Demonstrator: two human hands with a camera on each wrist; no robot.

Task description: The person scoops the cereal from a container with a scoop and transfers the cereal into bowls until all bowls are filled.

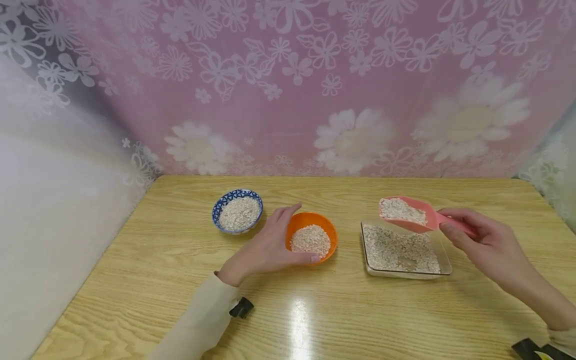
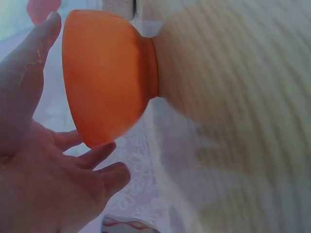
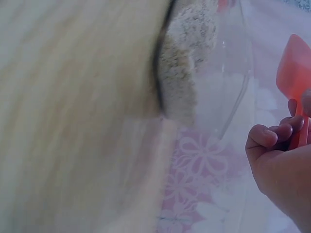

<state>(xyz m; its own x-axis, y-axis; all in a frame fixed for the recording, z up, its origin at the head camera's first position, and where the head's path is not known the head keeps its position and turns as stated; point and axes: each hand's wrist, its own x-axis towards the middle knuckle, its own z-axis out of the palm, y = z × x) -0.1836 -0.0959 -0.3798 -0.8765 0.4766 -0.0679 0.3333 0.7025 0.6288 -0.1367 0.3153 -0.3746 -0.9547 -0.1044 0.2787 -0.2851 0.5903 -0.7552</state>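
Observation:
An orange bowl (image 1: 333, 235) of pale flakes stands on the table. My left hand (image 1: 272, 245) spreads around its left side, with the thumb at the near rim and the fingers at the far side. The left wrist view shows the fingers fairly straight beside the orange bowl (image 2: 104, 80); whether they press it is unclear. My right hand (image 1: 490, 245) grips the handle of a pink scoop (image 1: 429, 220), heaped with flakes and held above a clear rectangular container (image 1: 445, 262) of flakes. In the right wrist view, the right hand's fingers (image 3: 272, 136) curl around the scoop's handle (image 3: 302, 131).
A blue-and-white patterned bowl (image 1: 217, 210) with flakes stands left of the orange bowl. Everything stands on a wood-grain table (image 1: 342, 320). Behind its back edge hangs a pink flowered curtain (image 1: 279, 110), and a pale wall covering (image 1: 58, 200) borders the left side.

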